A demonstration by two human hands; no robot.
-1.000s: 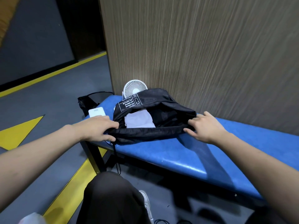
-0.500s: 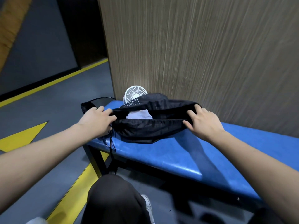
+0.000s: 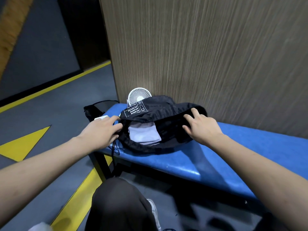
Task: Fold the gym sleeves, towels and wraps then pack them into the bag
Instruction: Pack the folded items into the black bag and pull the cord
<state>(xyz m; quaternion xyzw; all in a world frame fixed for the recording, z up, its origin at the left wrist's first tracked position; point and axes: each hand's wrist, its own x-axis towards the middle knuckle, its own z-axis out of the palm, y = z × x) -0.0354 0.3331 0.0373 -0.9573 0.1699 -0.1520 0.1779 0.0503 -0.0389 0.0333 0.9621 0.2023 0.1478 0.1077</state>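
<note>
A black drawstring bag (image 3: 166, 107) lies on the blue bench (image 3: 183, 162) with its mouth facing me. Folded white cloth (image 3: 143, 134) shows inside the mouth. My left hand (image 3: 101, 130) pinches the left end of the rim, where the black drawstrings (image 3: 115, 147) hang over the bench edge. The fingers of my right hand (image 3: 203, 127) are curled over the upper right part of the rim and hold it raised. Whatever else is in the bag is hidden.
A small white fan (image 3: 139, 95) stands behind the bag against the wood-grain wall panel (image 3: 200, 55). A white box (image 3: 101, 117) and a dark object (image 3: 93, 109) sit at the bench's left end. My knee (image 3: 116, 202) is below, over grey floor with yellow markings.
The bag's mouth, nearly pulled flat half a second ago, now gapes wider and shows more white cloth. My right hand has lifted the upper rim back.
</note>
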